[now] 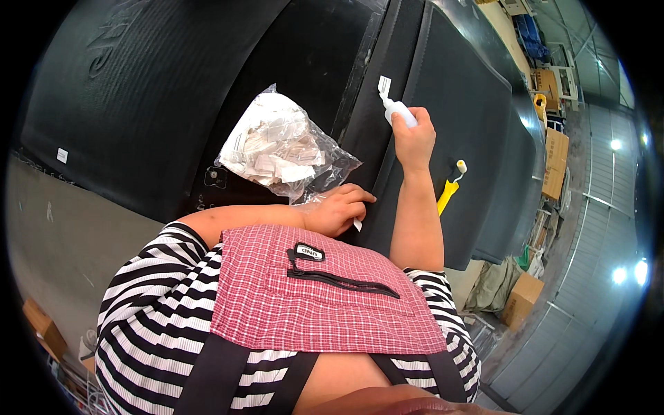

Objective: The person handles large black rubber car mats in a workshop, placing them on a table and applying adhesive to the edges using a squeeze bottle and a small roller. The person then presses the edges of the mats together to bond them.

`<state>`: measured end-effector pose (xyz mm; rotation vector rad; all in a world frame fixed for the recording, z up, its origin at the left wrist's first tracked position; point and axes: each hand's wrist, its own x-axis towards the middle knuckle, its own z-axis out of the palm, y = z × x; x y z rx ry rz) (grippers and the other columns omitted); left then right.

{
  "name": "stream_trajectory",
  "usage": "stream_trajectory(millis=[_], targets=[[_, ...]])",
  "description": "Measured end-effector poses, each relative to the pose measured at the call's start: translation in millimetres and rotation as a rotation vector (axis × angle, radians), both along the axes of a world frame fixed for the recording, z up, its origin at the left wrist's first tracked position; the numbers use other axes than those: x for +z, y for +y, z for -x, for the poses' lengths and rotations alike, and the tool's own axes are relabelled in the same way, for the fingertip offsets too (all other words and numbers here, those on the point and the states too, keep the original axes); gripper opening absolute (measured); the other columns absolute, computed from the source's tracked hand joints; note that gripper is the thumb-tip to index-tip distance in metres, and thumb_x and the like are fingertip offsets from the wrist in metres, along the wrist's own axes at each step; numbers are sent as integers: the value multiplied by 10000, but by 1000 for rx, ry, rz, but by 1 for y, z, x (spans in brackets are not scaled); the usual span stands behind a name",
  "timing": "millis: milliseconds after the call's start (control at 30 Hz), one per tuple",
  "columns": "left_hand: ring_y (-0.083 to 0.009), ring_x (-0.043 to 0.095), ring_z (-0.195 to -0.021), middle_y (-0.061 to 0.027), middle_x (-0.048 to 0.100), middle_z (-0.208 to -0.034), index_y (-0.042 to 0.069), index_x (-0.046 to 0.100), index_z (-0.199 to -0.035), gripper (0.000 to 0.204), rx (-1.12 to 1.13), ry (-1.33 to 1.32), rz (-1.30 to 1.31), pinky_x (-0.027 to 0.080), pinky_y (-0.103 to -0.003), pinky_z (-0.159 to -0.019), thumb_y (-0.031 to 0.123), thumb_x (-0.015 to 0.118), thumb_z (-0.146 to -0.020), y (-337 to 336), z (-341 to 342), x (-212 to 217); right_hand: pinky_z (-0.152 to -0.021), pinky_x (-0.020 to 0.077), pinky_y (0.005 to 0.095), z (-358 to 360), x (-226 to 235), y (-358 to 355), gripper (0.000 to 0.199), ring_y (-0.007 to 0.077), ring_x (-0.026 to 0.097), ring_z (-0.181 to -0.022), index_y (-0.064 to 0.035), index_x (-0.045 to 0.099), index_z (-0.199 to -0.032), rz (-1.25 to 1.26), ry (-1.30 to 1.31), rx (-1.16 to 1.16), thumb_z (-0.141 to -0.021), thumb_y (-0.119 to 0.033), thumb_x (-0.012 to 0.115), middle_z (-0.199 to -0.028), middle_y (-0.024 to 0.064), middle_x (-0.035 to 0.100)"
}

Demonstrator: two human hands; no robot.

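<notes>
My right hand (415, 138) is wrapped round a white squeeze bottle (400, 113). The bottle's narrow tip points away from me, at a small white label (384, 84) on the black sheet (373, 131). Nearer to my body, my left hand (339, 209) has its fingers curled, and a small white tag (357, 224) sticks out from under them. Just beyond that hand lies a transparent plastic bag (335, 162), packed with many white labels (277, 138). Part of the bag reaches down to my left wrist.
To the right of my right forearm, a small paint roller (449, 190) with a yellow handle rests on the black sheets. Another white label (62, 155) sits on the large black panel (138, 90) at far left. Cardboard boxes (555, 162) stand along the right side.
</notes>
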<state>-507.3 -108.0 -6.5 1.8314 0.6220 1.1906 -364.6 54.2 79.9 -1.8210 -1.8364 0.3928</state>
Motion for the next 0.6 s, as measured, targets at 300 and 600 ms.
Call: stream_trajectory(millis=[300,600], targets=[[-363,527,-1230,-167,581,-1321,61,587,-870,227,-18,25,7,456,-441,-1028,-80,648,-704,1,2,3,-754,536,462,-1,-1,-1,266,432,688,-841,-30,633,-957,-18,-22,39,-841,-259,704,-877,227,706],[-365,530,-1223,-170,582,-1322,57,591,-870,219,-12,22,9,457,-442,-1023,-78,650,-709,0,1,2,-755,535,470,0,-2,-2,263,436,686,-841,-37,632,-961,-26,-42,46,-833,-255,706,-886,222,708]])
